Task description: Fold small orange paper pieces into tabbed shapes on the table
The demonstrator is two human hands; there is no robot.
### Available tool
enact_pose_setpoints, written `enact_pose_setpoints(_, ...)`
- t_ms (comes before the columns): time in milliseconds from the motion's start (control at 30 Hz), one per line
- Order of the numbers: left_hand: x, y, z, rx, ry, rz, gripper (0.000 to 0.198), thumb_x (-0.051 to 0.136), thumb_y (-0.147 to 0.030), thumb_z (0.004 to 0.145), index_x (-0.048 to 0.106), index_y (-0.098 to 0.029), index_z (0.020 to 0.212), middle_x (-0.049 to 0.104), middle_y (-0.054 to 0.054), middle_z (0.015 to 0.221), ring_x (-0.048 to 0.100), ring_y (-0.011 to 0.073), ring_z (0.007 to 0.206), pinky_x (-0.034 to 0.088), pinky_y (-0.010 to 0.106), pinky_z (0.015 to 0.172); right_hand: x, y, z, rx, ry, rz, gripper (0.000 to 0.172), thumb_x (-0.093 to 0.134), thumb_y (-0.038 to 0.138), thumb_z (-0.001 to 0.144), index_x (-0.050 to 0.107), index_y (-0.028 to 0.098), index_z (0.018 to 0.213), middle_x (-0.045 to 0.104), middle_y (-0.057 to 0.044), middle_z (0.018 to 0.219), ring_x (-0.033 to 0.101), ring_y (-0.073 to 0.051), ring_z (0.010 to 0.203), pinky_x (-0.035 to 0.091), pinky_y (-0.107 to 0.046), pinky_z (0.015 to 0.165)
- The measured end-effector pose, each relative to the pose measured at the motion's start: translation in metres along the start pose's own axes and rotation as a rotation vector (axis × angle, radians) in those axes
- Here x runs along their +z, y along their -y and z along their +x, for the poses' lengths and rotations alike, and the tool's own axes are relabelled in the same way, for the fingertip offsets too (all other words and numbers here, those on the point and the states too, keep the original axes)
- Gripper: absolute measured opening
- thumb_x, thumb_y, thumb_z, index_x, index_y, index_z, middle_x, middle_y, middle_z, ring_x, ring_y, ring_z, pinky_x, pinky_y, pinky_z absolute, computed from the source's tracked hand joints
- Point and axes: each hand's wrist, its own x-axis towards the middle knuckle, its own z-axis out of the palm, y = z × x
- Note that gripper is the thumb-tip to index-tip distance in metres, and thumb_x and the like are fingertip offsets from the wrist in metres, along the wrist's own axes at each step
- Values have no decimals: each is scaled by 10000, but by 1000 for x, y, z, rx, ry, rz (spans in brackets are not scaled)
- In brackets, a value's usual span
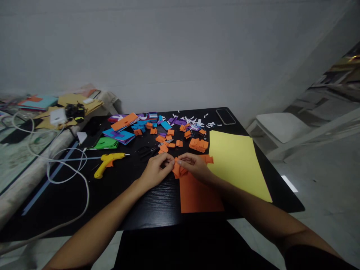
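Head view is showing both hands close together over the black table (152,210): the left hand (154,171) and the right hand (197,168) are pinching the orange paper piece (177,169) lying between them, at the far edge of the orange sheet (197,197).

The left hand (156,170) and right hand (197,167) cover part of the orange pieces (177,171); the white cable (87,197) leaves the frame lower left.

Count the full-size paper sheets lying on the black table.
2: an orange sheet under the right hand, a yellow sheet right of it. Others may hide in the far coloured stacks.
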Motion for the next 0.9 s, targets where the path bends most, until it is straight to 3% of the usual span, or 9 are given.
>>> enact_pose_setpoints(433,7,3,-2,-51,-36,-35,150,636,-306,939,687,-169,903,696,22,807,624,125,697,482,217,624,0,-1,-1,29,-54,15,332,858,478,694,730,200,823,774,-40,883,730,-184,841,572,-397,913)
enact_pose_setpoints(700,4,3,-1,-50,-50,-36,161,626,-311,945,681,-166,900,692,18,799,646,129,721,512,223,672,-2,8,-4,-8,-48,-80,268,771,432,788,777,187,898,791,-59,952,729,-218,940,558,-410,937)
enact_pose_setpoints(900,3,4,-1,-77,-44,-87,159,646,-316,928,687,-168,890,702,19,776,665,129,697,525,215,644,-1,6,-4,-25,-48,-69,246,783,412,774,779,202,902,795,-57,953,744,-225,936,576,-427,941)
